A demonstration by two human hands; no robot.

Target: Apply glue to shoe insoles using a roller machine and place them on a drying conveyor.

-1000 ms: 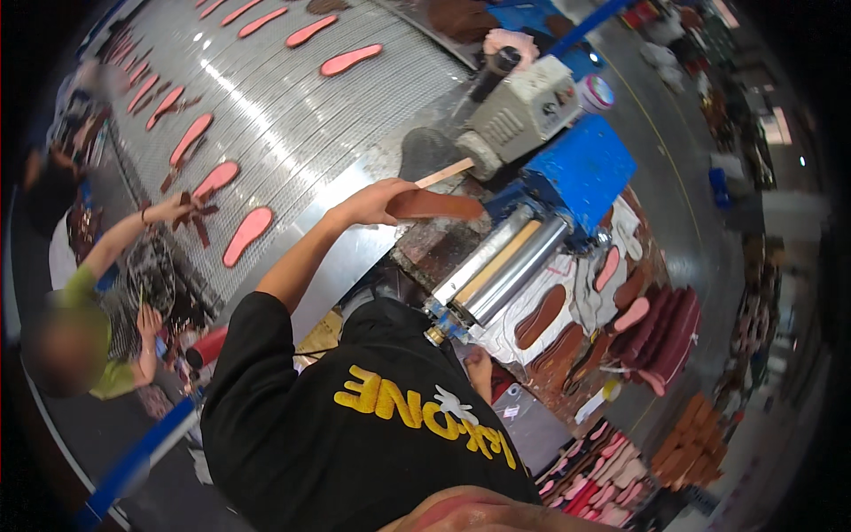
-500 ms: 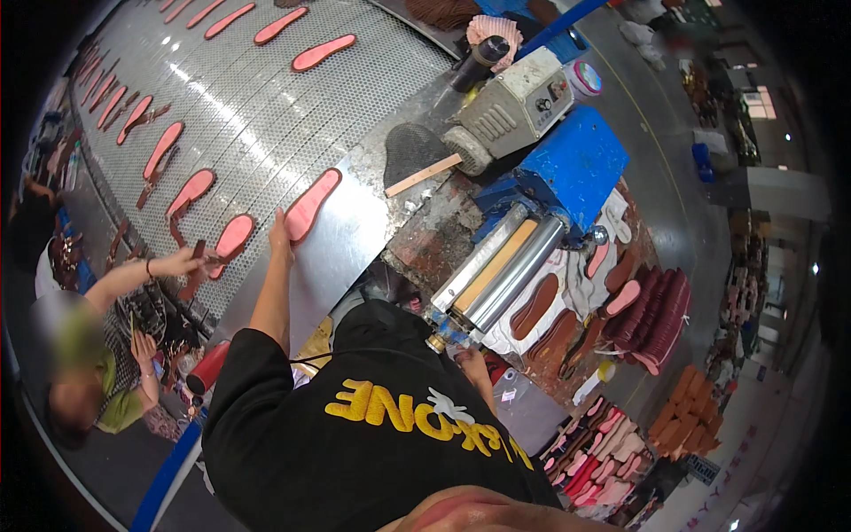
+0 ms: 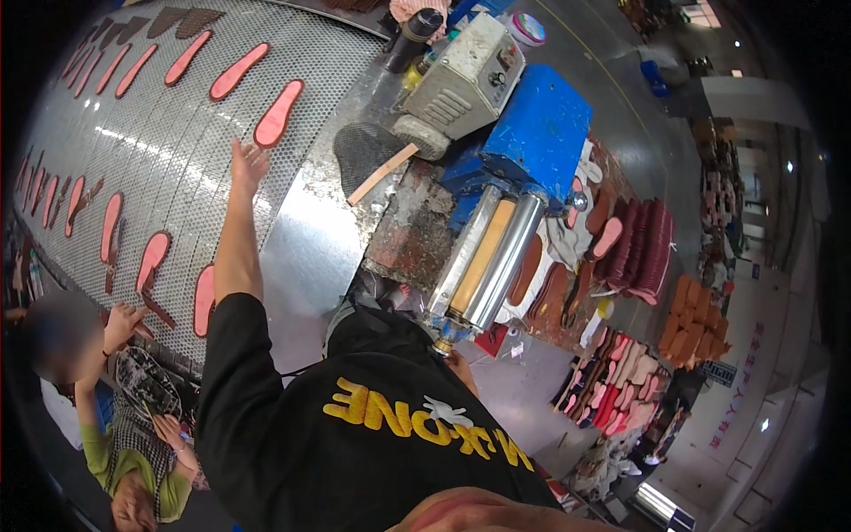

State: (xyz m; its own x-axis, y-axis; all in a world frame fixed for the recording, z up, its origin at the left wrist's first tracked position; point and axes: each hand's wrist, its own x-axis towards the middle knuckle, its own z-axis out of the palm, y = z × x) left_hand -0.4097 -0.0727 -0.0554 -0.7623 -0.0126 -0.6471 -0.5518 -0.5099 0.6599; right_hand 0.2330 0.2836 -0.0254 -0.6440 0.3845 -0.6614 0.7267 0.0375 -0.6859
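Observation:
My left hand (image 3: 249,167) reaches over the metal mesh belt with its fingers spread and nothing in it. Just beyond the fingertips lies a pink insole (image 3: 278,113) with a brown edge, flat on the mesh and apart from the hand. Low beside the roller machine (image 3: 501,257), close to its brass end fitting (image 3: 442,347), is my right hand (image 3: 461,371). Its fingers are mostly hidden by the machine, so I cannot see whether they hold anything. The machine has a shiny steel roller, a tan strip and a blue housing.
The mesh belt (image 3: 186,115) carries rows of pink insoles and brown strips. A smooth metal plate (image 3: 310,226) borders it. A wooden stick (image 3: 383,175) lies beside a grey motor unit (image 3: 465,75). Brown soles and maroon bundles (image 3: 634,248) sit right. A co-worker (image 3: 133,461) works at the left.
My left hand has let go of the insole, which now lies on the mesh belt, and its fingers have opened. My right hand stays low by the roller. The whole view has shifted.

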